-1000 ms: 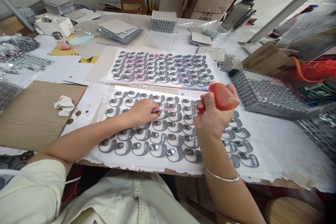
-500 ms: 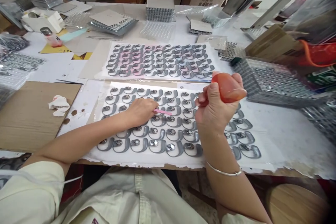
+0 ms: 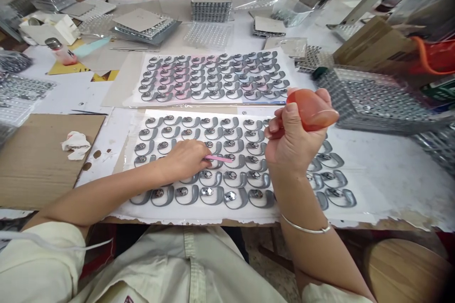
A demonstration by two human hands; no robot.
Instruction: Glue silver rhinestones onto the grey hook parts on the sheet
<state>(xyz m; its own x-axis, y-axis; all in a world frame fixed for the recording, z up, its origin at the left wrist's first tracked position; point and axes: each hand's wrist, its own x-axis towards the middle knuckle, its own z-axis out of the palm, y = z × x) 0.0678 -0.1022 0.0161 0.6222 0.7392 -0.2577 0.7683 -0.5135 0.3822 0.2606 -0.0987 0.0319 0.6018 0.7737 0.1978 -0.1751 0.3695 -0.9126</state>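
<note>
My left hand (image 3: 186,157) is closed round one end of a thin pink strip (image 3: 219,158). The strip's free end points right, over the front sheet (image 3: 199,213). Rows of grey curved shapes, each with a small shiny metal piece (image 3: 231,195), cover that sheet, and my left hand hides some of them. Raised above the sheet's right part, my right hand (image 3: 293,139) grips a smooth, translucent orange-red rounded object (image 3: 313,110). Its lower side is hidden in my palm, so its exact kind does not show.
A second sheet (image 3: 213,77) with similar rows lies behind. Brown cardboard (image 3: 31,151) with a crumpled tissue (image 3: 76,145) is at left. At right stands a grey tray (image 3: 369,104) of small pieces. Stacked clear trays (image 3: 211,7) and a small bottle (image 3: 61,51) sit farther back.
My left hand and the pink strip have shifted slightly down and left, nearer to me. The right hand still holds the orange-red object, a little farther right and higher. The whole view has shifted slightly.
</note>
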